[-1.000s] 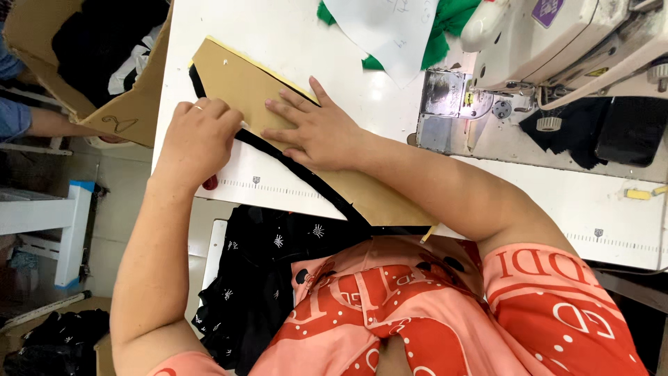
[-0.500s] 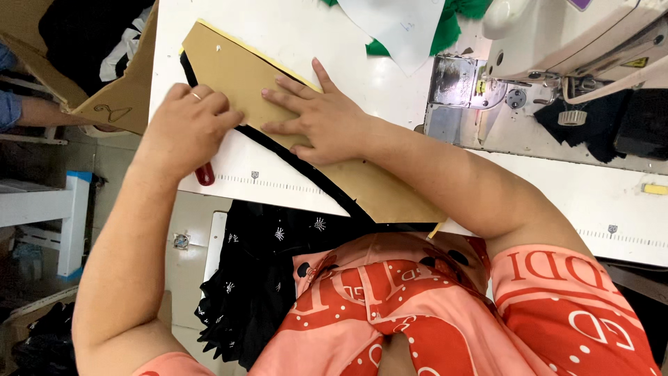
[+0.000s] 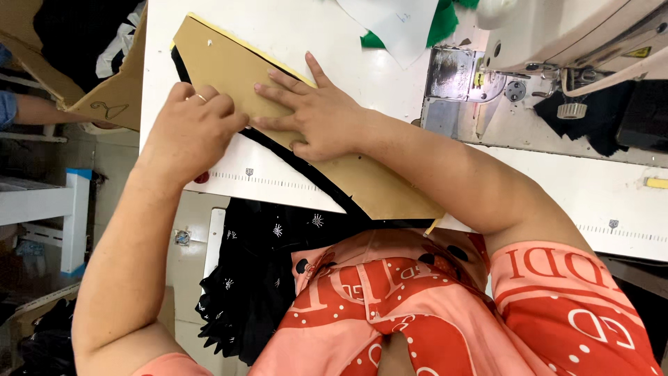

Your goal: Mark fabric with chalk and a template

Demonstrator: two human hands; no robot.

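Observation:
A long tan cardboard pattern piece (image 3: 223, 63) lies on black fabric (image 3: 306, 177) on the white sewing table (image 3: 278, 24). My right hand (image 3: 313, 111) rests flat on the cardboard with its fingers spread, pressing it down. My left hand (image 3: 188, 132), a ring on one finger, is curled tight against the near edge of the cardboard, knuckles touching my right fingertips. A small red thing (image 3: 202, 177) shows under the heel of my left hand. Whether that hand grips anything is hidden.
A sewing machine (image 3: 557, 49) with a lit needle area (image 3: 452, 73) stands at the right. White paper (image 3: 396, 24) and green cloth (image 3: 442, 24) lie at the table's far side. Black patterned fabric (image 3: 257, 278) hangs off the front edge. An open cardboard box (image 3: 104, 104) of dark clothes and another person's arm (image 3: 42, 111) are at the left.
My left hand has slid along the cardboard's edge toward my right hand and now touches its fingertips. My right hand stays flat on the cardboard.

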